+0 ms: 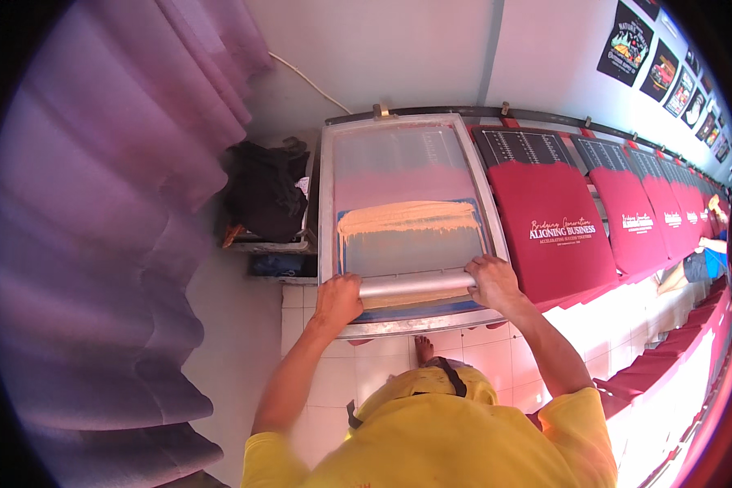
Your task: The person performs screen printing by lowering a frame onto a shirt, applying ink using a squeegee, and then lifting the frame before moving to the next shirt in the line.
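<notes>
The squeegee (416,285) lies across the near end of the printing screen (407,220), its metal handle level and close to the frame's front rail; the left hand (337,299) has its grip closed around the handle's left end, and the right hand (491,281) has its grip closed around the right end. A band of pale orange ink (407,218) streaks the mesh at mid-screen, beyond the blade; the stroke looks to be at its near end, and a further pass would call for even pressure from both hands and a steady blade angle. The screen sits on a long counter (667,325) by a dark rail; to the right runs a row of red shirts (549,228) with white print, curving away; a purple curtain (98,244) hangs on the left, dark cloth (264,191) is heaped by the frame, white tiles (333,374) cover the floor, and black shirts (626,45) hang on the wall.
</notes>
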Motion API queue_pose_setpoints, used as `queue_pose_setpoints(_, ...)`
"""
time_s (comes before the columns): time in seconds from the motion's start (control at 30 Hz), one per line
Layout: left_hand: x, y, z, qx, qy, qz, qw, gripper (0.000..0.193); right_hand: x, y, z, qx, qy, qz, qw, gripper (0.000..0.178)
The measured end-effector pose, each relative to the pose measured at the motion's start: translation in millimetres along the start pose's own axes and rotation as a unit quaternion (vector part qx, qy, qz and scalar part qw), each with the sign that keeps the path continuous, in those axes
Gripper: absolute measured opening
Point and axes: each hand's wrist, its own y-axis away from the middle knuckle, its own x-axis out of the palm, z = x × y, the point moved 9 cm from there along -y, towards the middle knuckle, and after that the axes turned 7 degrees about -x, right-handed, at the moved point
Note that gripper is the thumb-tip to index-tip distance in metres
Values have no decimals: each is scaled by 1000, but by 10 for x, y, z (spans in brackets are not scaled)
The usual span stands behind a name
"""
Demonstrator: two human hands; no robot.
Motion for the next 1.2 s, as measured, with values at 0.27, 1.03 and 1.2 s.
queue_pose_setpoints(0.27, -20, 524, -112, 39, 38, -88, 995, 38, 33, 453, 290, -51, -9, -29, 998, 39)
queue_pose_setpoints(1.03, -185, -1033, 310, 4, 0, -20, 1000, 32, 18, -895, -567, -15, 27, 2, 1000, 30)
queue_pose_setpoints(1.2, -122, -14, 36, 38, 5, -76, 996, 43, -18, -57, -48, -40, 5, -36, 999, 37)
